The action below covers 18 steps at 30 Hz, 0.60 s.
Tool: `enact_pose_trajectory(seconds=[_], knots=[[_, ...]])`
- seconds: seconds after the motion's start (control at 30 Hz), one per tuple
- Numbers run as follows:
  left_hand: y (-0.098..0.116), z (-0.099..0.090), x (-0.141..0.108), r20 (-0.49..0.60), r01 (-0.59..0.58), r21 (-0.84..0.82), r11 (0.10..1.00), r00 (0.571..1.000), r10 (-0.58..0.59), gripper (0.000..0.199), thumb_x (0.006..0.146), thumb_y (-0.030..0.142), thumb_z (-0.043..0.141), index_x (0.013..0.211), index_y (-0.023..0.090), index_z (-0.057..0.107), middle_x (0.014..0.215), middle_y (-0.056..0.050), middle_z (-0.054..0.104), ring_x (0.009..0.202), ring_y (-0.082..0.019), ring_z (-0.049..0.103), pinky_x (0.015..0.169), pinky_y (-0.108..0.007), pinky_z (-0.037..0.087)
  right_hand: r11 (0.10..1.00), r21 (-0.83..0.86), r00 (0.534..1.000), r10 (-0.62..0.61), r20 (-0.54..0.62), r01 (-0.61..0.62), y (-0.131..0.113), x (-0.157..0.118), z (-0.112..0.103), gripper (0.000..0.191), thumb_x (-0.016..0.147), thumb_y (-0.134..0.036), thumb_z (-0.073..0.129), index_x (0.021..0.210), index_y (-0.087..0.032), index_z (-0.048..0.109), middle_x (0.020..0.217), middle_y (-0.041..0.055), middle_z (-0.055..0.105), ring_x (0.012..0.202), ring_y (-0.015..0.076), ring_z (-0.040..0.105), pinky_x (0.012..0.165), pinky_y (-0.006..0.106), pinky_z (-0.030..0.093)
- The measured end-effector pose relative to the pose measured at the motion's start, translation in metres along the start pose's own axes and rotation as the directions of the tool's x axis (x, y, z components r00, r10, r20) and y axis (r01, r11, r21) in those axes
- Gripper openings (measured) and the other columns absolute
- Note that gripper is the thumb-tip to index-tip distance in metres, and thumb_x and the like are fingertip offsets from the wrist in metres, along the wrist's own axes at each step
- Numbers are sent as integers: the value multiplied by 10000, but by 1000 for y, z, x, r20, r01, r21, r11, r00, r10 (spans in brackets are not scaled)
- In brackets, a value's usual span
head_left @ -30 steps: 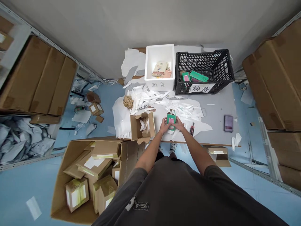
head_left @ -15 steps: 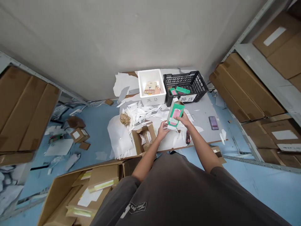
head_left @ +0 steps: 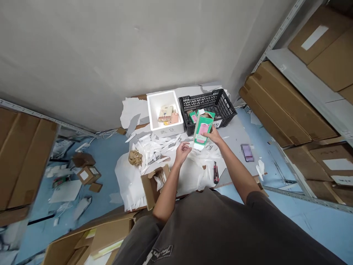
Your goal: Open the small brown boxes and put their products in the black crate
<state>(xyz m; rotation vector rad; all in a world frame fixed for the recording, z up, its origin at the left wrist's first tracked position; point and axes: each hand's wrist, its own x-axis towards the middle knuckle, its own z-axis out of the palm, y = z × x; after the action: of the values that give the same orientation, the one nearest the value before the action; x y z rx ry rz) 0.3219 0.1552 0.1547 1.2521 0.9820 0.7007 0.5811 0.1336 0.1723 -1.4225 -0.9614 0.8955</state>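
From head height, one camera looks forward and down over the nearby table [head_left: 236, 138]

Both arms [head_left: 237, 167] reach forward; left fingers [head_left: 186, 148] curl loosely; right fingers [head_left: 209, 135] grip.

A white-labelled carton [head_left: 327, 42] sits on the grey shelf [head_left: 309, 79] at right.

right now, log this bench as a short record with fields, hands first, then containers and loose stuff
right hand: grips the green box
left hand: nothing visible in it, just left of the green box
white bin: a beige box and a pinkish item inside
black crate: right of the white bin, partly hidden by the green box
loose items: red-and-black cutter, white scraps, crumpled brown paper
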Motion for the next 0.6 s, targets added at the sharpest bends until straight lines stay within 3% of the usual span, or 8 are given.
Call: enact_pose_trajectory(seconds=[0.07,0.13,0.27,0.4,0.5,0.6], knots=[[12,22,26,72,129,-53,990,990,-125,459,796,451,906,1093,195,668,799,5,710,710,-147,680,744,-277,546,1000,11,1000,-23,19,23,3,30,-11,991,584,-694,943,1396,-242,600,1247,105,759,1133,346,710,1046,530,579],[23,46,56,49,281,-162,946,960,-277,625,802,505,936,1233,191,611,908,-50,776,779,-183,755,794,-318,593,999,17,999,-41,34,41,5,58,-20,979,596,-704,937,1388,-236,604,1262,108,756,1149,346,704,1063,528,571],[35,77,121,-9,289,-383,877,949,-316,952,796,386,984,1536,222,408,1083,-74,801,956,-203,805,1024,-426,612,997,26,992,-79,99,77,10,107,-32,963,612,-673,948,1388,-220,602,1328,117,735,1207,349,685,1100,525,556],[34,80,183,62,279,-269,922,960,-272,1225,628,221,1049,1635,249,351,1092,-51,804,986,-218,784,1083,-507,592,997,40,984,-76,158,70,26,148,-39,915,626,-594,953,1385,-215,608,1312,110,743,1192,338,696,1097,522,560],[25,72,226,93,216,-106,971,974,-207,1231,529,211,1055,1597,196,442,1152,-84,799,1050,-253,762,1100,-525,578,999,39,982,-43,184,37,45,176,-38,852,632,-508,951,1362,-209,629,1296,109,752,1169,324,705,1087,513,570],[15,63,260,49,188,83,979,980,-193,1183,472,206,1047,1534,145,531,1186,-122,793,1100,-302,752,1104,-542,569,1000,23,980,-12,196,8,68,199,-29,844,630,-435,945,1381,-201,637,1312,113,749,1183,316,704,1103,506,567]])
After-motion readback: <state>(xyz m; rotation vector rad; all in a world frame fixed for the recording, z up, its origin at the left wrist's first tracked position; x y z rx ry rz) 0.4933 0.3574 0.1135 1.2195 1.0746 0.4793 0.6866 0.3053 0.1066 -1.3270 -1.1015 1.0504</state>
